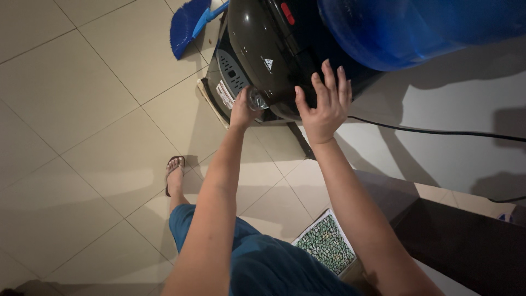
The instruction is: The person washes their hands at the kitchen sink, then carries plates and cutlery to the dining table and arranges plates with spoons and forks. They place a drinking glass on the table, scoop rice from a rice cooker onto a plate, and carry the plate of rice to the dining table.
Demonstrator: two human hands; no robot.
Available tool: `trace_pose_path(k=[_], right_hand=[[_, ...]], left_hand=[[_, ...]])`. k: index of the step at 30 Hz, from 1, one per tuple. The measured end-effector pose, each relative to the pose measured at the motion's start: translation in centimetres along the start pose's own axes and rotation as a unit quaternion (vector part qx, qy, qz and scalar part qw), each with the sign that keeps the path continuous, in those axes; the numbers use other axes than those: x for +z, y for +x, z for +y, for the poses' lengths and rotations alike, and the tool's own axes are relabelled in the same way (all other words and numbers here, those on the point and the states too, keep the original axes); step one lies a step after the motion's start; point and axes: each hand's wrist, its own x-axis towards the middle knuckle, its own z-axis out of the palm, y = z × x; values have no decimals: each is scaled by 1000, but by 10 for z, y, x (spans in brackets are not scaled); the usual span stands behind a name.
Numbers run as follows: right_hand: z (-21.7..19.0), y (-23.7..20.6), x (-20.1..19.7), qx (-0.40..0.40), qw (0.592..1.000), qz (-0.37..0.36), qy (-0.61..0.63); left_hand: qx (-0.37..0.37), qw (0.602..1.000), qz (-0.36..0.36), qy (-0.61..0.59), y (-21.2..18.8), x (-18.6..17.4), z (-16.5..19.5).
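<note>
Glass (255,98), small and clear, is sitting under the black water dispenser (257,49) at upper centre; I'm gripping it with my left hand (242,109) while my right hand (324,104) is resting open on the front. Filling seems underway; next I'd need a level lift.

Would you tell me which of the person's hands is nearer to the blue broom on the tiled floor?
Left. The left hand, holding a clear glass at the dispenser's front, is closer to the blue broom; the right hand rests farther away, under the blue bottle.
</note>
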Motion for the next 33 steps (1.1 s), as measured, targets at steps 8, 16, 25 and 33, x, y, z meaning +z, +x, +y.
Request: trace_pose_path(k=[8, 16, 25, 33], right_hand=[[0, 0, 1, -4, 1000, 4, 6], [1, -1, 4, -4, 1000, 10, 19], [-1, -1, -1, 9, 1000, 18, 21], [-5, -1, -4, 45, 998, -6, 41]], left_hand=[[-4, 1000, 1, 11, -1, -2, 2], [15, 1000, 2, 17, -1, -3, 5], [15, 999, 0, 43, -2, 1, 9], [9, 999, 27, 41, 4, 10, -3]])
